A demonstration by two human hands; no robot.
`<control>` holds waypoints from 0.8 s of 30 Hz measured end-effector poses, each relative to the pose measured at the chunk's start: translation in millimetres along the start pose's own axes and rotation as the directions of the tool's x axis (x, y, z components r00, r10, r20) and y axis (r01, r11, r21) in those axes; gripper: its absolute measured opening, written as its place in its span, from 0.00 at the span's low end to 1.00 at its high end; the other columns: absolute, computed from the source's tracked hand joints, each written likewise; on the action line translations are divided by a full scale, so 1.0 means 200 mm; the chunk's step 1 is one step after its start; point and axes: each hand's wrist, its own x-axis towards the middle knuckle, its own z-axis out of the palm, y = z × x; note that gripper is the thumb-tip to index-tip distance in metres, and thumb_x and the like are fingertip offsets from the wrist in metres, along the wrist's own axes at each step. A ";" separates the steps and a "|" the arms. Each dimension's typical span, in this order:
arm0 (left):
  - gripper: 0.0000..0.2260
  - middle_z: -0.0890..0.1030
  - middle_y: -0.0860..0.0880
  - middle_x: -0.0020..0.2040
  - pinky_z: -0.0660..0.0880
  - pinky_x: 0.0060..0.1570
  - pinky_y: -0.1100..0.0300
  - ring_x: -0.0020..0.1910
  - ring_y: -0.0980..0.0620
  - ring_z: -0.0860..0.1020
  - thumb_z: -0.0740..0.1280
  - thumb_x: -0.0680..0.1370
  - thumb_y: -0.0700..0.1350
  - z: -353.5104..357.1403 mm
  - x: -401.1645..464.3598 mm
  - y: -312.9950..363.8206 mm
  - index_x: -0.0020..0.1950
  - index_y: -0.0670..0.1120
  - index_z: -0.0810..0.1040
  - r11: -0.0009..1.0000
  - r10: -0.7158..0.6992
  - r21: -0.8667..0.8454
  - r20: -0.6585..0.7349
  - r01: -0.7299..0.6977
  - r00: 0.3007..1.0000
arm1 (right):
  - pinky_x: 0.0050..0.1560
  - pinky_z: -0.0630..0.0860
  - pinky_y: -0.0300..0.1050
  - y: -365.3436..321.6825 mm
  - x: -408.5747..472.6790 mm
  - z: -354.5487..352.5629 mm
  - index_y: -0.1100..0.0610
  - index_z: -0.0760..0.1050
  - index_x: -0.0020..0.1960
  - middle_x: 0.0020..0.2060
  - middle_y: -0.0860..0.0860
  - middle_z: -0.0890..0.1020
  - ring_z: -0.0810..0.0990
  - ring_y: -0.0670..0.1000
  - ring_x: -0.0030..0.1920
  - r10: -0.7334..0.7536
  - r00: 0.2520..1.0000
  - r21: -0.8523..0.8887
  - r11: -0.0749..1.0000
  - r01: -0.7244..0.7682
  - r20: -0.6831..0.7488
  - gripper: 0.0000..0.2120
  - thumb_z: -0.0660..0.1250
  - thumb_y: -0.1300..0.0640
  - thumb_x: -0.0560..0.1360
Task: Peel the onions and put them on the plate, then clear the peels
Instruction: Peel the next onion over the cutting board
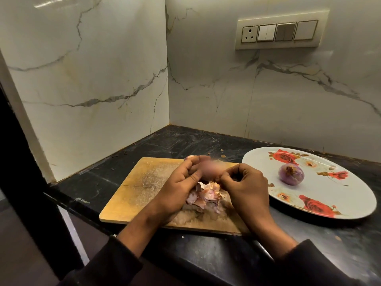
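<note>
A blurred onion (208,168) is gripped between left hand (181,188) and right hand (245,188). Peels (206,198) are half hidden beneath. Its surface cannot be made out.

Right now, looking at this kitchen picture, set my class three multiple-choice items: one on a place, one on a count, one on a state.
1. Where does the peel pile lie?
A. on the plate
B. on the cutting board
C. on the bare counter

2. How many onions lie on the plate?
A. one
B. two
C. three

3. What is the left hand doing?
A. resting flat on the board
B. hanging idle
C. gripping an onion

Key:
1 B, the peels sit on the cutting board, below the hands.
2 A, a single peeled onion is there.
3 C, its fingers curl round the blurred onion, which the right hand also pinches.
</note>
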 end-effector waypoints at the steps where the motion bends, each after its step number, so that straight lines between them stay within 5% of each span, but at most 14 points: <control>1: 0.15 0.81 0.42 0.62 0.79 0.60 0.50 0.62 0.45 0.80 0.59 0.83 0.38 -0.01 0.00 0.00 0.68 0.47 0.76 0.998 -0.010 -0.058 -0.024 0.009 1.000 | 0.36 0.75 0.36 0.00 0.00 0.01 0.51 0.81 0.39 0.35 0.48 0.84 0.84 0.47 0.39 0.019 0.999 -0.021 1.000 -0.018 0.034 0.07 0.75 0.60 0.73; 8: 0.13 0.80 0.42 0.61 0.77 0.62 0.44 0.61 0.42 0.80 0.60 0.83 0.40 -0.01 0.01 -0.01 0.66 0.48 0.76 0.998 -0.033 -0.059 -0.075 0.029 0.997 | 0.38 0.77 0.36 -0.01 -0.02 0.00 0.49 0.81 0.40 0.34 0.45 0.83 0.82 0.43 0.37 -0.111 0.989 -0.037 0.993 0.115 0.097 0.11 0.71 0.64 0.74; 14: 0.16 0.82 0.41 0.60 0.77 0.60 0.38 0.61 0.39 0.80 0.67 0.78 0.46 -0.01 0.01 -0.01 0.65 0.49 0.77 1.000 -0.002 0.001 -0.066 0.003 0.998 | 0.45 0.80 0.35 -0.02 -0.01 0.00 0.51 0.82 0.51 0.43 0.43 0.84 0.83 0.42 0.45 -0.191 0.980 0.140 0.974 0.181 0.064 0.06 0.75 0.55 0.75; 24: 0.18 0.83 0.49 0.63 0.74 0.67 0.41 0.64 0.45 0.80 0.62 0.82 0.36 -0.01 0.02 -0.02 0.70 0.47 0.75 0.996 -0.012 0.083 -0.035 0.015 0.999 | 0.49 0.83 0.43 -0.01 0.00 0.00 0.51 0.82 0.49 0.45 0.46 0.85 0.85 0.43 0.48 -0.209 0.974 0.219 0.958 0.186 0.088 0.09 0.77 0.62 0.72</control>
